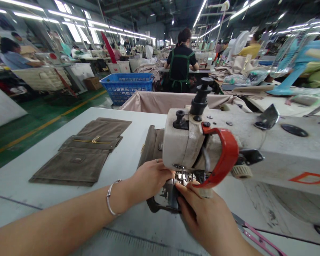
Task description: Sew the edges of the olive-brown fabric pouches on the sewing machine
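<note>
A white sewing machine point(229, 142) with a red guard point(225, 156) stands on the table. A brown fabric piece point(152, 145) lies under its head. My left hand point(149, 179) rests on that fabric beside the needle area, fingers curled and partly hidden under the machine head. My right hand point(202, 217) reaches in from below, fingers pressed together at the presser foot point(184, 176), touching the fabric there. A silver bangle point(110, 197) circles my left wrist.
A stack of brown fabric panels with a gold zipper point(82, 153) lies on the table point(29, 185) to the left. A blue basket point(126, 85) and a fabric-lined bin point(165, 101) sit behind. A person in black point(181, 64) works farther back. Pink-handled scissors point(258, 240) lie at right.
</note>
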`<state>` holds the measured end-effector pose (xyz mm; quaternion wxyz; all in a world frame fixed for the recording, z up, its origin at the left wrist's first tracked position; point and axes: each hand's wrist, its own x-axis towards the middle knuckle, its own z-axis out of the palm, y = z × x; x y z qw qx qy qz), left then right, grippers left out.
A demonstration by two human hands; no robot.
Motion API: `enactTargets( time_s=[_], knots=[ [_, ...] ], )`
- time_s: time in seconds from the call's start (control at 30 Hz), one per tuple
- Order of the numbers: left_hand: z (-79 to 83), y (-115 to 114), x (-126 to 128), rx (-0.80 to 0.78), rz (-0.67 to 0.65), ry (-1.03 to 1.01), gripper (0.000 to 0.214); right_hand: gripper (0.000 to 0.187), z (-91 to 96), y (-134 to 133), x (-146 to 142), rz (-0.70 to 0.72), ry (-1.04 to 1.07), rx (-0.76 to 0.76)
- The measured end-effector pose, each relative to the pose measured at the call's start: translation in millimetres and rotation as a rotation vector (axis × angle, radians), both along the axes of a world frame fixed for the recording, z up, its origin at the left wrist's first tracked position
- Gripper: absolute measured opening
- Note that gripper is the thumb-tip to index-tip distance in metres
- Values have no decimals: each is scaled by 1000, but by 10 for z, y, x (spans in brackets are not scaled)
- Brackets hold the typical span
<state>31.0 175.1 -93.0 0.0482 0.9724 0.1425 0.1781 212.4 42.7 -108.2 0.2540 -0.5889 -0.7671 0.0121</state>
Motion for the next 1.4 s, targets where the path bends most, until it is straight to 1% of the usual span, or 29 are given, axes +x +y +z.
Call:
enactTargets(
  time_s=[0.17, 0.23, 0.3, 0.4, 0.47, 0.53, 0.6, 0.67, 0.7, 0.73, 0.8, 0.83, 0.9, 1.0, 1.17, 1.3, 1.4],
  knots=[
    [-19, 15, 19, -11, 23, 23, 21, 33, 27, 8, -15, 2, 34, -15],
    [1, 14, 22, -25, 41, 37, 24, 32, 37, 8, -17, -4, 44, -33],
    [54, -24, 5, -26, 94, 56, 22, 31, 51, 3, -13, 2, 55, -40],
    [194, -191, -71, -50, 229, 113, 21, 27, 80, -14, 10, 38, 95, -39],
    [300, -366, -144, -135, 272, 161, 28, 28, 101, -29, 35, 74, 129, -40],
    [380, -553, -215, -222, 243, 187, 34, 31, 118, -41, 61, 108, 144, -31],
    [407, -713, -269, -245, 189, 175, 46, 33, 132, -48, 81, 131, 136, -10],
    [373, -828, -300, -212, 146, 146, 57, 34, 144, -54, 90, 154, 124, 8],
    [336, -870, -307, -185, 132, 121, 57, 34, 149, -58, 91, 161, 121, 15],
    [290, -905, -308, -160, 118, 90, 51, 34, 154, -63, 89, 164, 117, 18],
    [190, -961, -299, -128, 92, 23, 34, 34, 157, -80, 83, 178, 99, 29],
    [145, -984, -290, -121, 88, -10, 29, 35, 155, -91, 80, 187, 85, 34],
    [79, -1019, -272, -115, 85, -59, 28, 37, 147, -108, 76, 217, 64, 51],
    [65, -1030, -253, -118, 89, -106, 29, 37, 137, -112, 70, 236, 61, 80],
    [152, -920, -229, -196, 112, -84, 28, 40, 141, -76, 53, 210, 57, 125],
    [164, -752, -192, -229, 100, -79, 29, 44, 116, -57, 61, 170, 49, 51],
    [147, -620, -155, -210, 77, -84, 30, 44, 77, -47, 75, 143, 42, -17]
  ],
)
